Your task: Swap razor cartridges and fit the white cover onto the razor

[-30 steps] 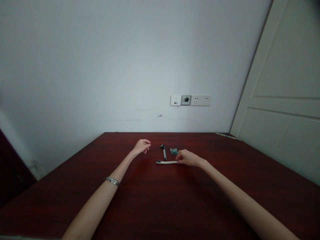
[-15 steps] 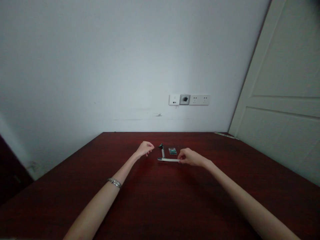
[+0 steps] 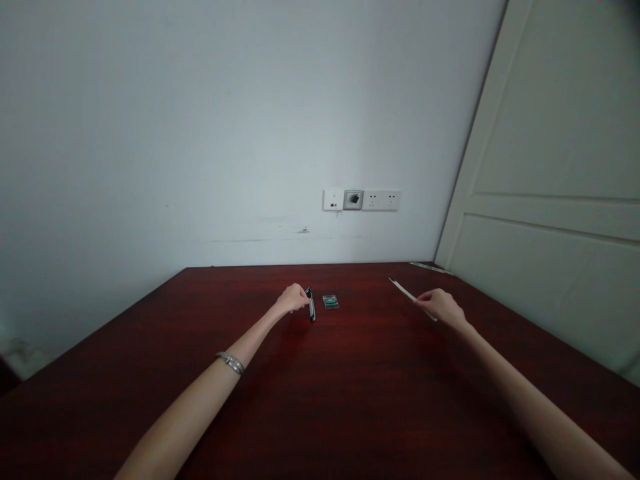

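My left hand [image 3: 294,298] is closed at the side of a small razor [image 3: 312,309], its fingertips pinched against the upper handle. The razor has a dark head at its far end and a grey-and-black handle pointing toward me. Just right of it, a small clear case [image 3: 331,302] with something teal inside lies flat on the table. Farther right, my right hand [image 3: 441,307] pinches a long, thin white strip [image 3: 403,289] with a dark far end. This strip slants away to the left, and its near end shows below my fingers; its exact kind is unclear.
The dark red wooden table [image 3: 320,393] reaches back to a pale wall. Wall sockets [image 3: 381,200] sit above its back edge. A flat pale strip [image 3: 430,268] lies at the back right corner, beside a white panelled door [image 3: 550,220].
My right hand has carried the white strip right, away from the razor, and turned it to a slant. My left hand has moved onto the razor. The view has shifted slightly right.
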Demonstrator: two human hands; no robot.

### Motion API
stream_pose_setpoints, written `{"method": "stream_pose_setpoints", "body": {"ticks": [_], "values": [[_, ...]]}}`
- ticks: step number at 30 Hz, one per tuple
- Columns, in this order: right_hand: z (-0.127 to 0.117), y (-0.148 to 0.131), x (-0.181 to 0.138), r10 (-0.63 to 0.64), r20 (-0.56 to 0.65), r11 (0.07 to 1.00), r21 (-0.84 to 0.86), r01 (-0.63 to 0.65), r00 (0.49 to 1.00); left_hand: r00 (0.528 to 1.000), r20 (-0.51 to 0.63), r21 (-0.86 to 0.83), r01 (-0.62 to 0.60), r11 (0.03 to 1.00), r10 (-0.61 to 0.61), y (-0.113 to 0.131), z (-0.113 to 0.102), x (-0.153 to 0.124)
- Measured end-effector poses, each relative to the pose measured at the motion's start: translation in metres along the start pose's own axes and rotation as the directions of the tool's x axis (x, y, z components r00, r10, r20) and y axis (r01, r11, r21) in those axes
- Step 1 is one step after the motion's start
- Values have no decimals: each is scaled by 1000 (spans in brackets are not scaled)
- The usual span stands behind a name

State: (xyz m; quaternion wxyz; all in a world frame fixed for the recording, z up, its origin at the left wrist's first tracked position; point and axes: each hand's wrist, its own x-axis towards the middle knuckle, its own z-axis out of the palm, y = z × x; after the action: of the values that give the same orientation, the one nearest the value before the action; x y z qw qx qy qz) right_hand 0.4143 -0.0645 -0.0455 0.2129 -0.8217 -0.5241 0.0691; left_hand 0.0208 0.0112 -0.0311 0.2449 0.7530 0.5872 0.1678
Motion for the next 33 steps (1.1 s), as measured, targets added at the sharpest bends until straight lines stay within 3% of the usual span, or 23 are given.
{"method": "stream_pose_setpoints", "body": {"ticks": [3, 8, 16, 26, 33], "values": [[-3, 22, 4, 125, -22, 992, -33, -126, 992, 999, -14, -10, 32, 999, -32, 1, -1, 3], [-1, 36, 6, 184, -41, 982, -46, -185, 982, 997, -25, -33, 68, 997, -69, 1, -4, 4], [7, 37, 9, 144, -38, 985, -87, -147, 989, 995, -35, 1, 94, 996, -94, -1, -1, 6], [3, 40, 8, 145, -32, 985, -90, -147, 989, 999, -43, 19, 1, 1000, 0, -8, 2, 19], [-6, 29, -2, 80, -54, 990, -109, -85, 995, 996, -27, 50, 86, 995, -85, 3, 5, 26]]}}
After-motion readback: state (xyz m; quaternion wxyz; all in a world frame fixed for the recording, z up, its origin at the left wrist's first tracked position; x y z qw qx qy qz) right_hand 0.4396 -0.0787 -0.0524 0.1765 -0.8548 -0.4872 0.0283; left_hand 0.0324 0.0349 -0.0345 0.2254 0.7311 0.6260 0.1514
